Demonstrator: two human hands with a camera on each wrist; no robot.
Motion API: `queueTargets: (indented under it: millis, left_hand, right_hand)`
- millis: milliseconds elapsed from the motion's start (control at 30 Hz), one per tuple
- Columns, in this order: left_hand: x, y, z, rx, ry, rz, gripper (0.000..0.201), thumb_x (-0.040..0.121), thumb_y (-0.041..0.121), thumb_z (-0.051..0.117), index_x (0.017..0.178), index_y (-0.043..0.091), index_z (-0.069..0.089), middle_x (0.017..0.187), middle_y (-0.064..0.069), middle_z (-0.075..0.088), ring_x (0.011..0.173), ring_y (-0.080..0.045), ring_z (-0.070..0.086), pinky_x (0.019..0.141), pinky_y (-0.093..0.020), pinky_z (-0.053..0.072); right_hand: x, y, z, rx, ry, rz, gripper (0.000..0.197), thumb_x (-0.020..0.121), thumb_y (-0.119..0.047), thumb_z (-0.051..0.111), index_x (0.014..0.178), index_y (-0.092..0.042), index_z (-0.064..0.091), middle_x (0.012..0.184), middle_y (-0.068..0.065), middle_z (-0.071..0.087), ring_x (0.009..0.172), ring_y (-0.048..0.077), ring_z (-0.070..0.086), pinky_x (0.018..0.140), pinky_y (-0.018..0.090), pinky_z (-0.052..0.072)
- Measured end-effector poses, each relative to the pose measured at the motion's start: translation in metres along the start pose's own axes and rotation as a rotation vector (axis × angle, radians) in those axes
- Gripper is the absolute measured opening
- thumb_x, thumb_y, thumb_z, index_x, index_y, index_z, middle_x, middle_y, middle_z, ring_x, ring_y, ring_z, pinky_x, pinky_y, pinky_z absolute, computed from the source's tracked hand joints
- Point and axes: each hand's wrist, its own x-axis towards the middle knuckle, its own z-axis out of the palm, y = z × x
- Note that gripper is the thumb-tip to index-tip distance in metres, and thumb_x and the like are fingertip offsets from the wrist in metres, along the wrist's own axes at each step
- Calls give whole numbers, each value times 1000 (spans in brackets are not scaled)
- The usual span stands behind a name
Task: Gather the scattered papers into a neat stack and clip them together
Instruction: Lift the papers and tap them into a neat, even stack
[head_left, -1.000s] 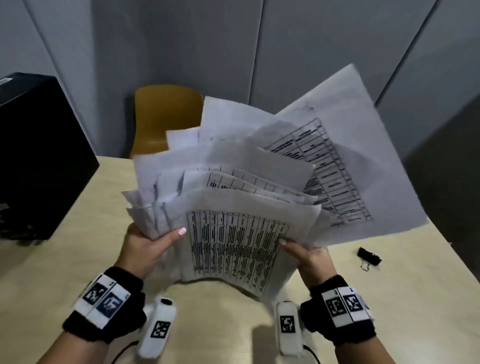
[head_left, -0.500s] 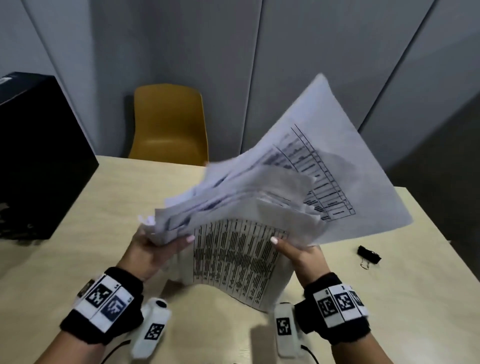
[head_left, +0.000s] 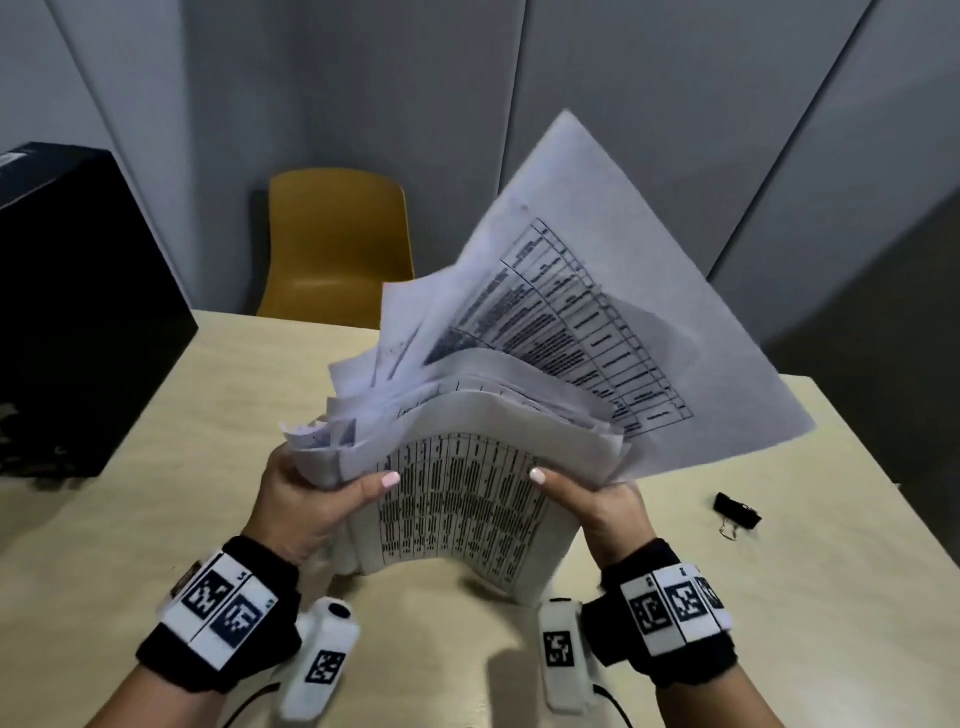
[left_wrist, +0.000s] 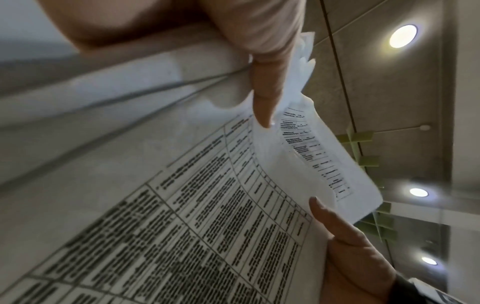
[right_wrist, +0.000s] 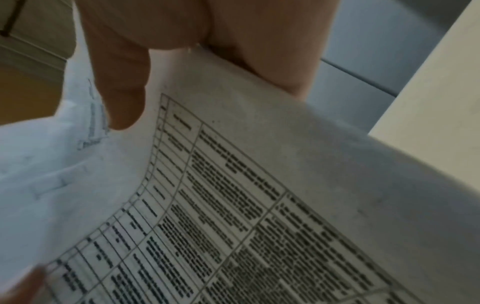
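Note:
A loose bundle of printed papers (head_left: 467, 499) stands on its lower edge on the beige table (head_left: 156, 519), sheets fanning up and to the right. My left hand (head_left: 306, 499) grips its left side with the thumb across the front sheet. My right hand (head_left: 592, 499) grips the right side the same way. One large sheet (head_left: 649, 312) sticks out high at the right. The wrist views show the table-printed papers (left_wrist: 207, 226) (right_wrist: 259, 205) close up under my thumbs. A black binder clip (head_left: 736, 512) lies on the table to the right of my right hand.
A black box (head_left: 78, 312) sits on the table's left side. A yellow chair (head_left: 337, 244) stands behind the table against grey wall panels. The table's right edge runs close to the clip.
The fanned sheets have drawn together and tilted to the right, and the bundle has dropped lower towards the table. Both hands keep their hold.

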Motion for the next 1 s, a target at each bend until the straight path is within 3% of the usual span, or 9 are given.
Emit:
queueTargets:
  millis: [100,300,400,567,633,700,767,900,1000]
  left_hand:
    - [4,-4,-1,-22,91,-23,42,57,-9,79,67,31,75,67,22,71,65,6,66,63,-12,54]
    - [2,-4,-3,-4,9,-40,38,55,-3,82,75,30,74,77,22,73,75,6,67,69,-11,53]
    - [5,-3,0,35,112,-44,42,70,-12,69,71,29,72,68,32,68,70,15,63,65,-2,46]
    - [4,-7,-9,61,82,-26,55,71,-11,68,75,44,73,73,28,71,74,11,65,77,-11,52]
    - [5,-7,-8,14,68,-37,46,69,-4,74,74,42,73,71,26,71,72,11,64,74,-9,51]
    - [6,-3,-6,-104,37,-75,26,52,31,87,74,35,75,71,23,72,71,9,65,69,-8,51]
    - [6,-6,-7,-160,57,-111,57,28,56,87,72,22,76,71,18,73,68,6,67,66,-9,52]
    - [5,-4,-6,-164,14,-112,56,25,59,86,73,32,77,73,19,74,71,6,67,68,-10,52]
    - [3,-12,-11,-195,56,-136,78,18,58,87,80,13,75,71,14,74,68,4,67,64,-12,54]
  right_hand:
    - [2,-3,0,41,45,-40,35,58,7,78,85,-10,64,63,-12,73,61,-1,67,54,12,51]
    - [4,-8,4,86,-2,-55,65,28,-27,93,85,-11,67,71,-8,75,71,6,70,62,14,53]
    - [4,-15,11,109,3,-111,56,43,-16,85,95,-14,63,80,-5,76,79,10,70,67,20,55]
    - [3,-50,3,90,312,-430,86,58,-26,78,131,-26,32,121,11,53,111,22,55,99,43,46]
    - [1,-69,6,-104,441,-594,96,62,-33,77,140,-24,21,137,4,42,129,20,42,110,50,33]
    - [-1,-88,12,-333,542,-783,96,67,-28,74,143,-10,17,146,7,31,137,19,30,113,51,26]
    - [0,-107,21,-574,565,-932,88,70,-30,71,140,-5,24,146,21,30,139,31,25,114,54,20]
    - [3,-126,44,-723,435,-866,68,73,-29,59,136,-15,38,136,6,47,135,27,33,113,59,3]
    - [4,-132,52,-759,383,-978,43,77,-11,55,119,-17,57,104,4,60,108,26,54,108,66,15]
